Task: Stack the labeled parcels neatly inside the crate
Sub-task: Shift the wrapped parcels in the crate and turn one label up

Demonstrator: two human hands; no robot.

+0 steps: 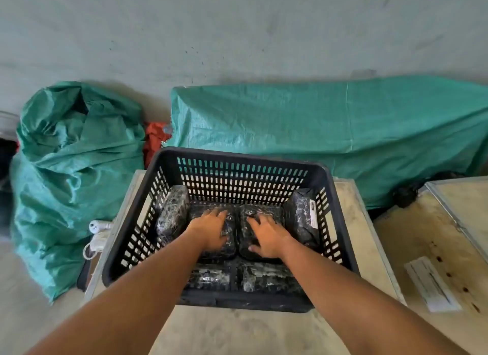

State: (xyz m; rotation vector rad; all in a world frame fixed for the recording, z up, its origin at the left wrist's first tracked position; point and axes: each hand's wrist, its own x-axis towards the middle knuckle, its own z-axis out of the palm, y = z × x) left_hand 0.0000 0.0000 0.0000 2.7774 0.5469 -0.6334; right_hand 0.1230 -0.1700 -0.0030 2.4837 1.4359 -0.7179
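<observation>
A black slatted crate point(237, 164) stands on a pale wooden box. Several black plastic-wrapped parcels lie inside it. My left hand point(211, 229) rests flat, fingers spread, on the middle-left parcel point(229, 245). On the middle-right parcel point(266, 210) my right hand point(268, 235) lies flat as well. One parcel point(171, 214) leans upright against the left wall. Another point(303, 217), with a white label, leans against the right wall. Two more parcels point(208, 276) point(266, 276) lie near the front wall.
The wooden box point(237, 331) under the crate has bare surface in front. A second wooden box point(433, 235) with a white paper slip point(430, 283) sits at the right. Green woven sacks point(74, 169) point(343, 132) lie behind and left. A white plug and cable point(97, 233) rest at the left.
</observation>
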